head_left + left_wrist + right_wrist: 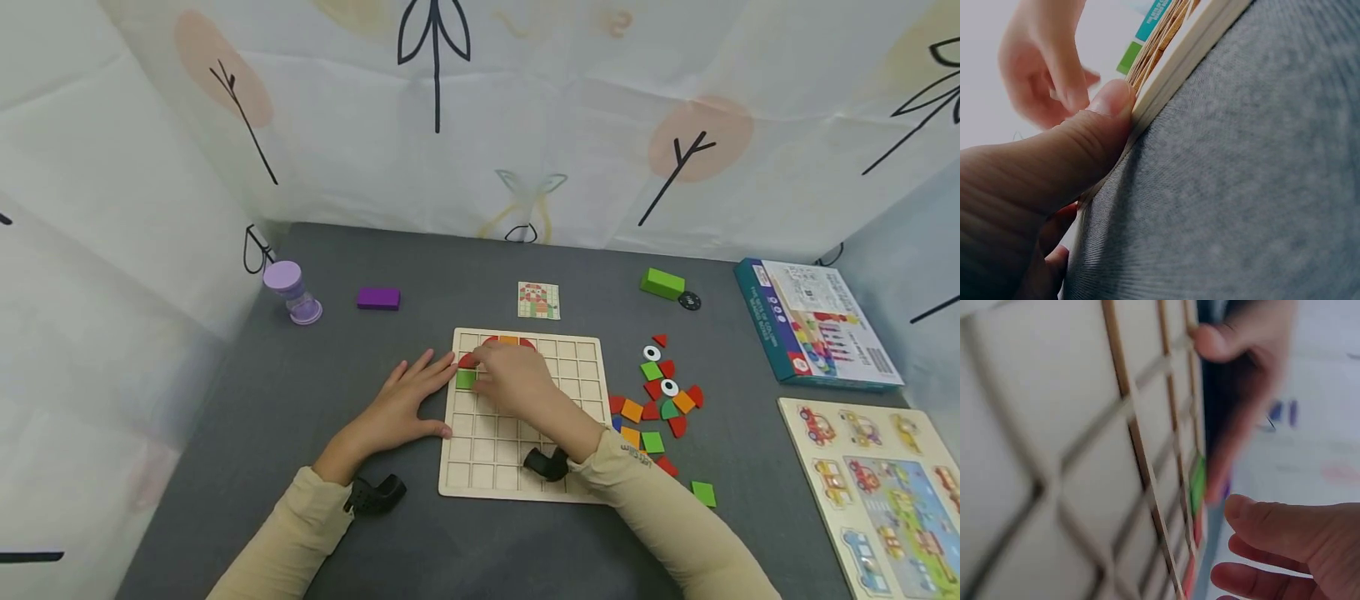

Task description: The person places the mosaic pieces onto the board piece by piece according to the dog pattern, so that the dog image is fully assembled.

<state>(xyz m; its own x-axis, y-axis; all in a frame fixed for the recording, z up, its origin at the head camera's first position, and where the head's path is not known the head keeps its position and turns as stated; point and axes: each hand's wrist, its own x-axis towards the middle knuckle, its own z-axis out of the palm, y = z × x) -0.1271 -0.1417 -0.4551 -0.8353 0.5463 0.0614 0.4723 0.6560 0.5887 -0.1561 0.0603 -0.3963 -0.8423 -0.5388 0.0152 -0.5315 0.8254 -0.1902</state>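
A pale wooden grid board (480, 450) lies on the grey table. My left hand (400, 406) is at its left side, fingers extended, with the thumb (1100, 125) touching the board's edge in the left wrist view. My right hand (517, 379) hovers over the board's upper left; in the right wrist view its thumb (1272, 525) and fingers are apart, with no piece visible between them. A green square (466, 379) sits in the left column below a red piece (467, 361). In the top row, an orange piece (508, 340) lies among red ones, partly hidden by the right hand.
Loose red, green and orange pieces (652, 442) are scattered right of the board. Behind it lie a pattern card (537, 300), a purple block (378, 298) and a green block (662, 283). An hourglass (294, 293) stands left; a box (825, 325) and vehicle puzzle (817, 467) lie right.
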